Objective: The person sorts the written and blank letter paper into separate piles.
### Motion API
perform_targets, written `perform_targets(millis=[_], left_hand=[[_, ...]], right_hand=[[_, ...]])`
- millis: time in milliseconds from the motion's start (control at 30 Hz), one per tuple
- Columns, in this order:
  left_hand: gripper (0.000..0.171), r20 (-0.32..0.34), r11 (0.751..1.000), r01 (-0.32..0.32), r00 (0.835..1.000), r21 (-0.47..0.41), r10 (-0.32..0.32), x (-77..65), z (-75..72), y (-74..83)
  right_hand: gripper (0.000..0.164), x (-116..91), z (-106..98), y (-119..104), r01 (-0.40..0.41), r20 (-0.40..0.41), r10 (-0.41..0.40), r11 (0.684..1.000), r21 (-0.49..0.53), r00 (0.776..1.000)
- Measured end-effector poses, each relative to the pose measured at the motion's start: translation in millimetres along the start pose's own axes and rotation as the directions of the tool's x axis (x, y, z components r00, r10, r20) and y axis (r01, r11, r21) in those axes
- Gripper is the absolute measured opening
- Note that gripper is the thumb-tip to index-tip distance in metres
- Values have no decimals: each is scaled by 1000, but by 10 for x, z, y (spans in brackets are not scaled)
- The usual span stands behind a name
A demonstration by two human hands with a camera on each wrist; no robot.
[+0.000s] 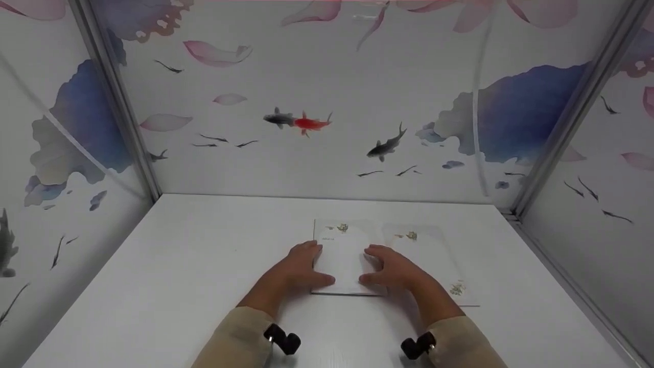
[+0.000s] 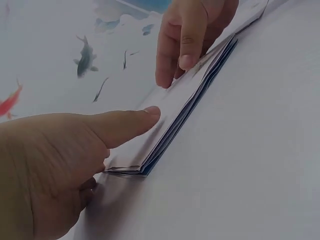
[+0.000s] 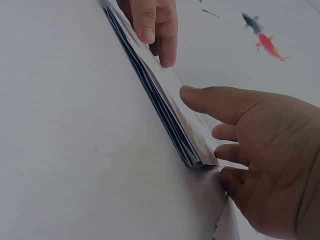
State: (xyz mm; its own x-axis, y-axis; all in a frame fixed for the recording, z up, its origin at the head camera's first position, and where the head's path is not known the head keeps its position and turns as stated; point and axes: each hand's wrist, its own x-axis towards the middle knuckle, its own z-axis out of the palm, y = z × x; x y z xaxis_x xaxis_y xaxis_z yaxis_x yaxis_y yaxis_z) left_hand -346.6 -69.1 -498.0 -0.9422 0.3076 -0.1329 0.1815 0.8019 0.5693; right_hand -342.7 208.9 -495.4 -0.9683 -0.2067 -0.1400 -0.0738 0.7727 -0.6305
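A stack of white folded paper sheets (image 1: pixel 346 260) lies on the table, with a small gold-brown print near its far edge. In the left wrist view its near edge shows several thin layers with dark blue between them. My left hand (image 1: pixel 302 267) is at the stack's left side, fingers along the edge and thumb over the top. On the opposite side my right hand (image 1: pixel 397 269) has its fingers against the right edge (image 3: pixel 212 157); its thumb stretches above the top sheet. Neither hand is closed round the stack.
Right of the stack, partly behind my right hand and forearm, lies another white paper piece (image 1: pixel 434 260) with similar prints. The white table (image 1: pixel 214 245) is bordered by panels (image 1: pixel 327 168) painted with fish and petals. Metal posts (image 1: pixel 115 97) stand at the corners.
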Motion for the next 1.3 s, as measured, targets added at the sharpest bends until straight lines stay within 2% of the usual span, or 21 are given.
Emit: perform_targets(millis=[133,233,533,800,933,1133,1300], left_hand=[[99,1,997,-24,1000,71,24,-3,22,9],[99,1,996,-20,1000,90,20,12,34,3],[97,-2,996,-4,1000,87,5,-8,37,15],[90,-20,996,-19,1000,90,21,35,36,-7],[79,-50,994,-45,997,96,50,63,35,-30],[60,-114,995,-81,990,54,86,88,30,-69],[48,-172,994,-94,980,48,101,103,37,-95]], right_hand=[[86,-17,26,-18,-2,11,3,998,-57,1000],[85,-12,53,-31,-18,0,18,996,-89,1000],[82,-4,60,-11,-15,0,15,995,-102,1000],[71,-28,56,-53,-39,-42,35,995,-97,999],[63,-23,54,-51,-26,-73,21,998,-61,997],[55,-22,32,-24,27,-109,-32,998,-53,994],[47,-1,23,-13,-1,-151,-6,999,-42,989]])
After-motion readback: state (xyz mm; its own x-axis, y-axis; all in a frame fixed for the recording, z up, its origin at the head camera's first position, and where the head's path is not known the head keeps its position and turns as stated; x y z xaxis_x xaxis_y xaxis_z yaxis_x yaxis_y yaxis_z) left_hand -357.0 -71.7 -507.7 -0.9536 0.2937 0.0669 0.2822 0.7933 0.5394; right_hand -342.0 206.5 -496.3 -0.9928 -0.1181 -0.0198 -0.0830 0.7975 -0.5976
